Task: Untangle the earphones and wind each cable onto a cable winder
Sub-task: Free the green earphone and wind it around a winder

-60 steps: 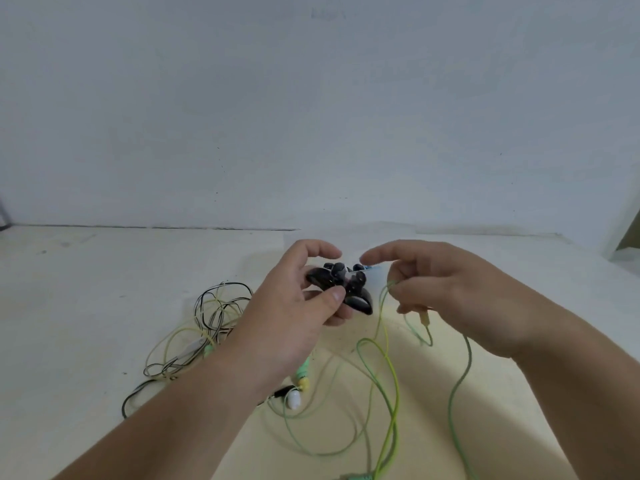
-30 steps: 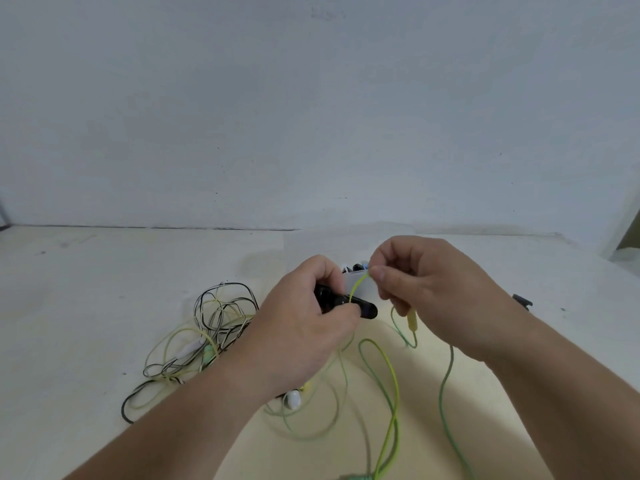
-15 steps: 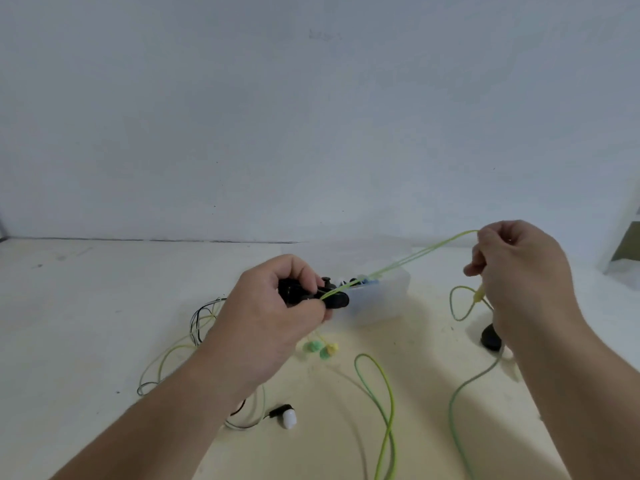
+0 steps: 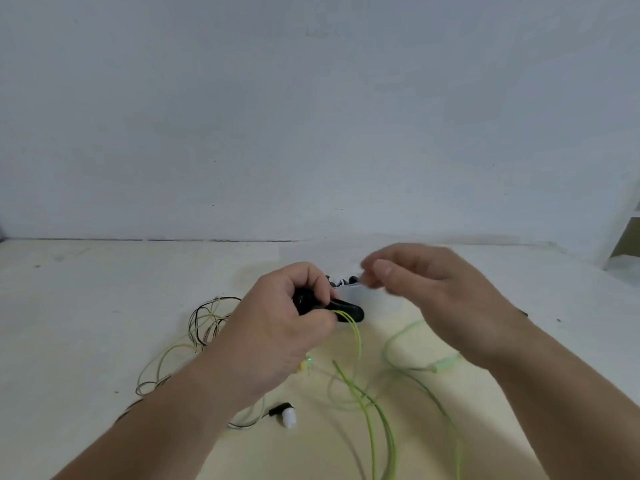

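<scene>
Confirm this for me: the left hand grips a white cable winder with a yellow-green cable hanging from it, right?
No. The cable winder in the left hand is black, not white; the head view shows it. The yellow-green cable does hang from it.

A pale, scuffed table [image 4: 86,306] fills the lower half of the view. A plain grey-white wall [image 4: 311,116] rises from the table's far edge, with a thin dark seam [image 4: 104,239] where the two meet. Beyond the table's far right corner stands a white frame [image 4: 623,216] with an olive-brown panel.
</scene>
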